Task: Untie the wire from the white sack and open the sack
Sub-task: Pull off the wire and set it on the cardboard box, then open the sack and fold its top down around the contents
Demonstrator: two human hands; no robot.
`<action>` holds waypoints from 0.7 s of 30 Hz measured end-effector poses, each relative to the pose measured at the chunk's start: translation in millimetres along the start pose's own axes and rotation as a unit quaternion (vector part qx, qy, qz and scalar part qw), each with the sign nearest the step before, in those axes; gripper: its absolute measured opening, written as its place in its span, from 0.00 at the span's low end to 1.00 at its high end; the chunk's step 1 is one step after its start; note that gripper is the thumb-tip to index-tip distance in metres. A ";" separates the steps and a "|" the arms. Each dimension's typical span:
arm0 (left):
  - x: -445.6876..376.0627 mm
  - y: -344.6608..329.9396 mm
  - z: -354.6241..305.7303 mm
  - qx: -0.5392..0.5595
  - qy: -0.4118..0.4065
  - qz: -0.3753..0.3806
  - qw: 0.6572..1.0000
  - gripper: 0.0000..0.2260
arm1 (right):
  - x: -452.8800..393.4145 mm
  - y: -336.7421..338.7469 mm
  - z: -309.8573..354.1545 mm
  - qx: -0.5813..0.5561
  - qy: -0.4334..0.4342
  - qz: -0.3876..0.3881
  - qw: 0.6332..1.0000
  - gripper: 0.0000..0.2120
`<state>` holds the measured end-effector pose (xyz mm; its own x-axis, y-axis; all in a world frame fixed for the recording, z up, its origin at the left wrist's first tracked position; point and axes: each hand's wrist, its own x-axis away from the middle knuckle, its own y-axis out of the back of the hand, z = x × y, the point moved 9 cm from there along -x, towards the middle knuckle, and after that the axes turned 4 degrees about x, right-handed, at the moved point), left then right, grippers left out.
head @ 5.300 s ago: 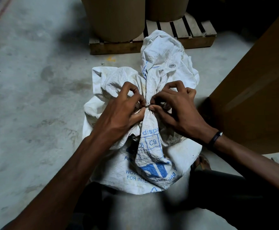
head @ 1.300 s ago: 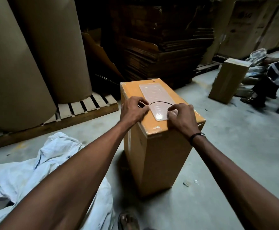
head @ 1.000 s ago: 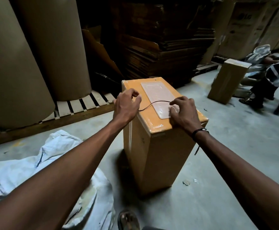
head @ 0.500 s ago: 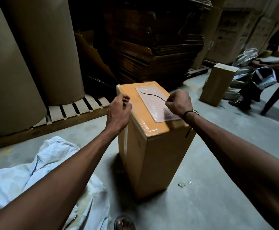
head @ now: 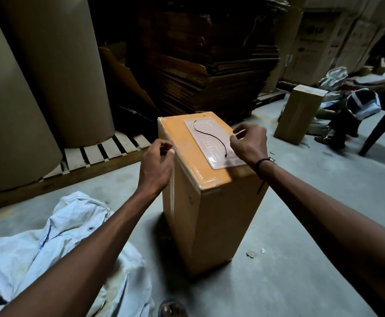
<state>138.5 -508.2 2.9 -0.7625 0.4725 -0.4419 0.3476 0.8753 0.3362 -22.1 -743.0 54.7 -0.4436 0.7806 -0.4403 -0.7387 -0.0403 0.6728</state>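
The white sack [head: 56, 252] lies crumpled on the concrete floor at the lower left, under my left forearm. A thin dark wire [head: 210, 138] lies in an S-curve on the clear plastic sheet on top of an upright orange-brown carton [head: 212, 202]. My right hand [head: 248, 143] hovers just right of the wire, fingers loosely curled and apart, holding nothing. My left hand [head: 157, 165] hangs at the carton's left top edge, fingers curled with nothing in them.
Big brown paper rolls [head: 49, 72] stand on a wooden pallet [head: 91, 161] at the left. Stacked flat cardboard [head: 210, 65] rises behind the carton. Another carton [head: 299, 117] and a seated person [head: 358, 106] are at the right. A sandal [head: 171, 308] shows at the bottom.
The wire was taken off the sack and carried to the carton top. Half a second ago my right hand pinched its end; now the wire lies free and both hands have drawn back.
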 end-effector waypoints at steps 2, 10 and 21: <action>15.5 23.7 4.5 0.010 0.006 -0.017 1.000 0.06 | 18.9 14.1 9.0 -0.024 -0.008 -0.027 0.999 0.13; 116.5 142.9 19.6 0.004 0.060 -0.079 0.995 0.03 | 160.7 -3.4 92.4 -0.155 0.033 0.038 0.987 0.09; 290.3 311.5 96.1 -0.071 0.195 -0.137 0.969 0.04 | 343.2 -130.0 163.3 -0.149 0.037 0.308 0.939 0.14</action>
<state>77.9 -88.4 -100.6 -0.9732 0.1257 -0.1928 0.0455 0.9263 0.3740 4.5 -368.0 -86.9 -0.8598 0.5059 -0.0695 -0.4336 -0.6513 0.6227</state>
